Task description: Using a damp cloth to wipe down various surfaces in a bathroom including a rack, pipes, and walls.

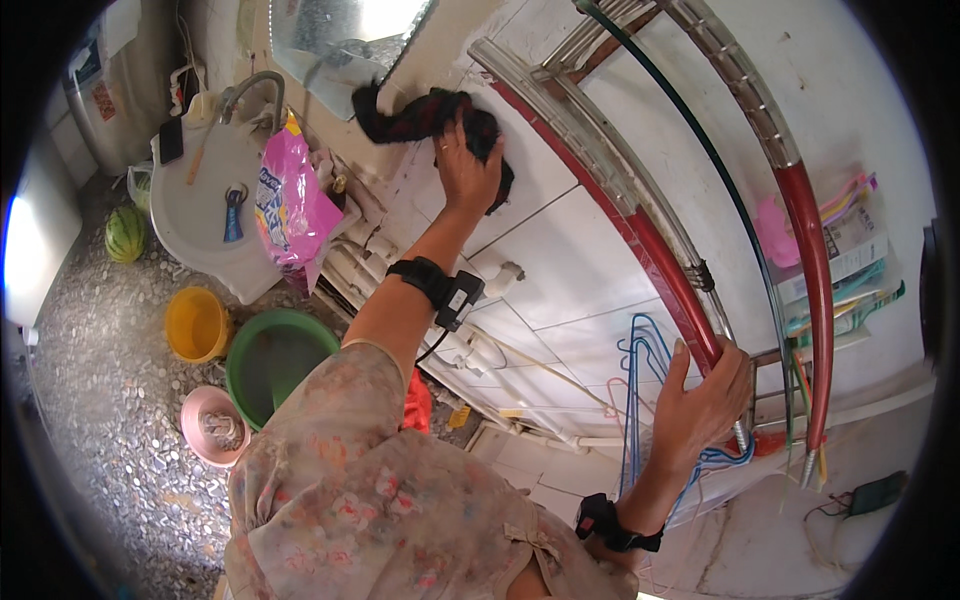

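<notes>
My left hand [468, 168] presses a dark red-and-black cloth [425, 115] against the white tiled wall [560, 250], just below the window ledge. My right hand [705, 400] grips the lower end of a red and silver curved rail [650, 250] of a metal rack that leans along the wall. Both wrists carry black bands. Blue wire hangers [640, 360] hang beside my right hand.
A white basin [195, 200] with a tap stands at the left, a pink bag [290, 205] beside it. On the pebbled floor are a yellow bucket [195, 322], a green basin [275, 360], a pink bowl [212, 425] and a watermelon [125, 232]. Packages [850, 240] lie at right.
</notes>
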`<act>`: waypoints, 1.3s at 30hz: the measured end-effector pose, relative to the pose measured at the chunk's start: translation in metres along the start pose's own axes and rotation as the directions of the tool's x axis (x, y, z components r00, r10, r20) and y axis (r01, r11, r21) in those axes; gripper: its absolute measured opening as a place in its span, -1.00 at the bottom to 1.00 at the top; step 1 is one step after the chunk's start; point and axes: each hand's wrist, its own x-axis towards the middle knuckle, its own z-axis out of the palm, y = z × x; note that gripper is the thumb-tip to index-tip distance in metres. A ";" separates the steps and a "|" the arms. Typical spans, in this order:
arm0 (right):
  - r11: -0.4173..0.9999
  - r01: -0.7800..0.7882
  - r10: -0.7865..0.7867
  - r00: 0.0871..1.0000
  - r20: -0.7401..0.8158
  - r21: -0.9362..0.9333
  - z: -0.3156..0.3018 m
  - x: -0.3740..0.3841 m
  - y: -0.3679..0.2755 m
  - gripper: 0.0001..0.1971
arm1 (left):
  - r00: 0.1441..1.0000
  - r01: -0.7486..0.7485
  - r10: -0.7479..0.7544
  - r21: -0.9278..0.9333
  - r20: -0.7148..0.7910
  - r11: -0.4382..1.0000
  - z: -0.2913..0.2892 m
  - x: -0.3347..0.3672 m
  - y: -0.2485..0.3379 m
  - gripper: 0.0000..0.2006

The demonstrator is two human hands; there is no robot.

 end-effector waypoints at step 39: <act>1.000 0.024 -0.025 0.999 0.022 0.019 0.004 -0.004 0.011 -0.61 | 0.762 -0.347 0.315 -0.055 0.566 0.936 0.057 -0.130 0.098 -0.39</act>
